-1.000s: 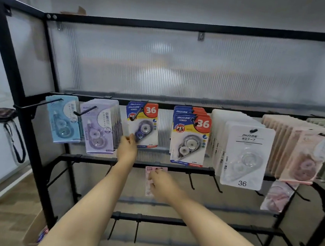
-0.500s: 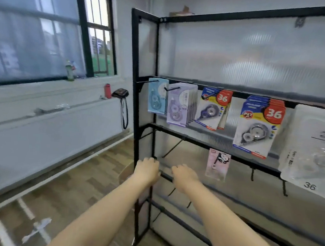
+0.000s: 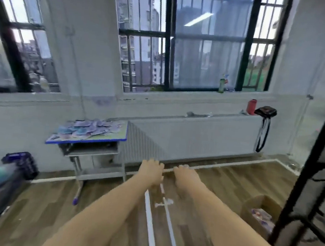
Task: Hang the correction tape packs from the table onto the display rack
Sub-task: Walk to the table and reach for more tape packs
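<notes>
My left hand (image 3: 151, 170) and right hand (image 3: 185, 175) hang side by side, apart, fingers loosely curled, empty. Correction tape packs (image 3: 89, 128) cover the table (image 3: 116, 138).

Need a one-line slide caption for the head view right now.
Both hands, left and right, empty and outstretched toward the table piled with packs; rack at the right edge.

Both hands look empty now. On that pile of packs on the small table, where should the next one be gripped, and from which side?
Pinch an edge of a top pack in the loose pile, coming from above at the table's near side. The packs lie flat and overlapping, so a raised card edge likely lifts easiest; blur hides the hang holes.
</notes>
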A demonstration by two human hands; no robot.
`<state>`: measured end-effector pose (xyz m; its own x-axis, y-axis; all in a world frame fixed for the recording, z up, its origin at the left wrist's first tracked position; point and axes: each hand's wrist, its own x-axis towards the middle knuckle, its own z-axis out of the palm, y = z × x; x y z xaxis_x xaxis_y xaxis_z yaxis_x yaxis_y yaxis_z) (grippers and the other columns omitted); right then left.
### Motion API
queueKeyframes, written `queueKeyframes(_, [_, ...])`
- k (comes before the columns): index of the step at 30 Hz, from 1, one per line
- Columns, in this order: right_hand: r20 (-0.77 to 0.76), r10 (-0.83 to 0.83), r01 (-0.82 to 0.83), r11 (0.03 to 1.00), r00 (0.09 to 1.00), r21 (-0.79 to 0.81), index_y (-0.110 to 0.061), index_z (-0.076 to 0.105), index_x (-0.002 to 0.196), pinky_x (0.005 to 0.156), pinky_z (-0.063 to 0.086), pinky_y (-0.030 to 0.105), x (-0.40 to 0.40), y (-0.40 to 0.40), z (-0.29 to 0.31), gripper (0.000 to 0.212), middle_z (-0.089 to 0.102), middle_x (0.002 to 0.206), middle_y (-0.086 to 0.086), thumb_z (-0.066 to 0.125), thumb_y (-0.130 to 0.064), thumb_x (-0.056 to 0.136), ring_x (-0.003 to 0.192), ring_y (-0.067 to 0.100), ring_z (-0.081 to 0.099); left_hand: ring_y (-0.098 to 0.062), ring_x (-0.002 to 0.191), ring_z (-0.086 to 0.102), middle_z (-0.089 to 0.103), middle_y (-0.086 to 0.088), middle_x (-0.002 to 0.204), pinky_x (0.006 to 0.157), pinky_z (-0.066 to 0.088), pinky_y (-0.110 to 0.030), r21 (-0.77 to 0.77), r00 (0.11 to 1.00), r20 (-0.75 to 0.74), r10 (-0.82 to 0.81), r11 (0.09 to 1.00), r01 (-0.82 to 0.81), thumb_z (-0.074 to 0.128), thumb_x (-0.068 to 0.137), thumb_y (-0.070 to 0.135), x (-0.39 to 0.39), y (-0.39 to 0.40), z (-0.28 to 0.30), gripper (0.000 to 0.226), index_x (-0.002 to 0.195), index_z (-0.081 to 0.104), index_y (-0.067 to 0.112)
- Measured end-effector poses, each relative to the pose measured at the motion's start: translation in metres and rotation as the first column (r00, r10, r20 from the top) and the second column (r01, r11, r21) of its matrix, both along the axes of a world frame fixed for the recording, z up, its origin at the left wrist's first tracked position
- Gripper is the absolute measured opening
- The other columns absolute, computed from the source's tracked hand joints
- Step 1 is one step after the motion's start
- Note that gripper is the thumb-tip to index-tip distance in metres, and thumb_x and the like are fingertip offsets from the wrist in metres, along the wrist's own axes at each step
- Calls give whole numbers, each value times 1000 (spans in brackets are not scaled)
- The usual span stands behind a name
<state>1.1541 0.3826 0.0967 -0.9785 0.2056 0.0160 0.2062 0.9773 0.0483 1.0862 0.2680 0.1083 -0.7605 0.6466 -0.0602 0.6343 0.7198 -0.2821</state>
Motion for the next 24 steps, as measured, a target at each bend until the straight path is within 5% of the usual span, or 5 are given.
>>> queueKeyframes(11, [15, 266, -262, 958, 964, -112, -9, 44, 132, 98, 39, 40, -213, -143, -27, 37, 49, 132, 13, 45, -14, 95, 122, 29, 45, -29, 129, 41, 45, -12, 140, 104, 35, -45, 47, 931, 104, 349, 934, -355, 41, 98, 42, -181, -167, -20, 49, 135, 43, 11])
queueKeyframes(24, [79, 372, -367, 927, 925, -80, -11, 46, 130, 99, 41, 39, -461, -146, -69, 36, 51, 130, 11, 47, -15, 94, 120, 27, 46, -29, 129, 42, 47, -12, 138, 104, 35, -46, -1, 880, 133, 457, 888, -461, 40, 98, 44, -400, -177, -71, 50, 136, 44, 11])
